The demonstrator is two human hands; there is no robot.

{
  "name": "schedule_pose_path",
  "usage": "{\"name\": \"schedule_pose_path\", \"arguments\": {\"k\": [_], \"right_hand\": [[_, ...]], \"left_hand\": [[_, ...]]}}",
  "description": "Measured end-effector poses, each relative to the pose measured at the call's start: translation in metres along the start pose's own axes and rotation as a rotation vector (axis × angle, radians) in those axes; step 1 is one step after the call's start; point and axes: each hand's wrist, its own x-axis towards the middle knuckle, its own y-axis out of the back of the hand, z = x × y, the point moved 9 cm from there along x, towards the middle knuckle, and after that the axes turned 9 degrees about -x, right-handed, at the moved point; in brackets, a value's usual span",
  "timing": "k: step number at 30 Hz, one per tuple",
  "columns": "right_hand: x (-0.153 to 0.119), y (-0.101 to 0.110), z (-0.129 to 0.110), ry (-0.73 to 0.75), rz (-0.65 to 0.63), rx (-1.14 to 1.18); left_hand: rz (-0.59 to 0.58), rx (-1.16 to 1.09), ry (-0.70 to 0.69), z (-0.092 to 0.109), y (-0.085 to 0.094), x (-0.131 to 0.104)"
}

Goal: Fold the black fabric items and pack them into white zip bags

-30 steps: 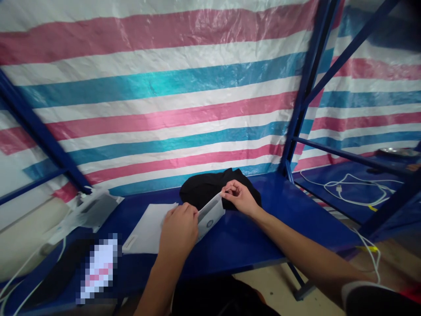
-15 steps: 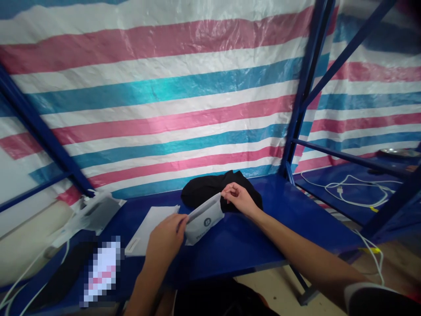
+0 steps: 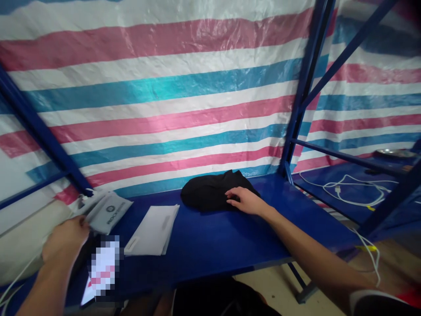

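At the left end of the blue surface, my left hand (image 3: 67, 237) pinches the near-left corner of a grey pouch (image 3: 112, 213) with dark print and a round logo. The pouch lies over a translucent plastic bag (image 3: 94, 196). My right hand (image 3: 245, 200) is over the right part of a black cloth bundle (image 3: 207, 192), fingers apart and slightly curled, holding nothing. Between the hands a stack of white papers (image 3: 153, 230) rests on the blue surface (image 3: 210, 245).
A lit, pixelated screen (image 3: 103, 267) lies near the front left. Blue metal posts (image 3: 301, 101) stand at both sides before a striped tarp (image 3: 164, 123). White cables (image 3: 355, 193) coil on a second blue surface at right.
The grey pouch has moved left with my left hand, from the middle to the plastic bag. My right hand has let go of it and stays near the black cloth.
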Motion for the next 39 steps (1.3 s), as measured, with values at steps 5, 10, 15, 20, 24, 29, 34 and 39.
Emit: {"name": "schedule_pose_path", "arguments": {"k": [5, 10, 15, 20, 24, 29, 34, 39], "right_hand": [[-0.015, 0.023, 0.042, -0.048, -0.084, -0.053], [-0.033, 0.025, 0.067, -0.037, -0.186, -0.135], [-0.042, 0.017, 0.076, -0.011, -0.165, -0.164], [-0.040, 0.018, 0.070, 0.024, -0.124, -0.187], [-0.039, 0.030, 0.058, 0.017, -0.010, -0.155], [-0.035, 0.035, 0.050, -0.014, 0.105, -0.042], [-0.036, 0.053, 0.042, -0.039, 0.203, -0.006], [-0.082, 0.075, 0.001, 0.026, 0.029, -0.019]], "left_hand": [[0.077, -0.036, -0.403, 0.092, -0.032, -0.031], [-0.401, -0.604, -0.597, 0.233, -0.118, -0.093], [-0.522, -0.875, -0.469, 0.283, -0.171, -0.139], [-0.403, -0.727, -0.532, 0.287, -0.189, -0.143], [-0.391, -0.682, -0.523, 0.288, -0.199, -0.140], [-0.314, -0.676, -0.505, 0.295, -0.193, -0.133], [-0.177, -0.703, -0.557, 0.310, -0.157, -0.131], [-0.168, -0.565, -0.918, 0.315, -0.107, -0.194]]}}
